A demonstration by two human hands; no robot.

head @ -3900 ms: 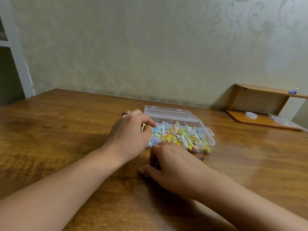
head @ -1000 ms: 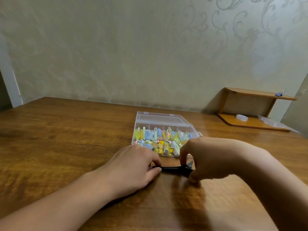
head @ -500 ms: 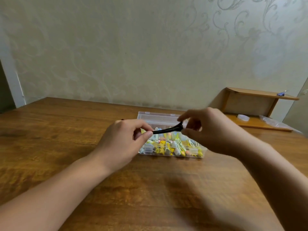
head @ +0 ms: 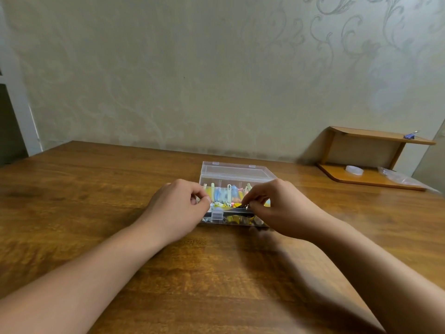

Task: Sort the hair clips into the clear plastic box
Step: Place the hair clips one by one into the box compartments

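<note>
black clip (head: 241,207) lowered into box (head: 234,173), hands (head: 277,206) lower

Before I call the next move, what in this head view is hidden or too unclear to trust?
- Black hair clip: mostly hidden by the right hand, which pinches it; whether it is inside the clear plastic box is unclear.
- Left hand: fingertips curled at the box edge; a grip can't be confirmed.
- Box's left and right ends: covered by both hands.
- Coloured clips: too small to count.

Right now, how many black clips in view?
1. The black clip lies over the box's front row, its right end pinched by the right hand; the left hand hides its left end. Others may sit under the hands.
</note>
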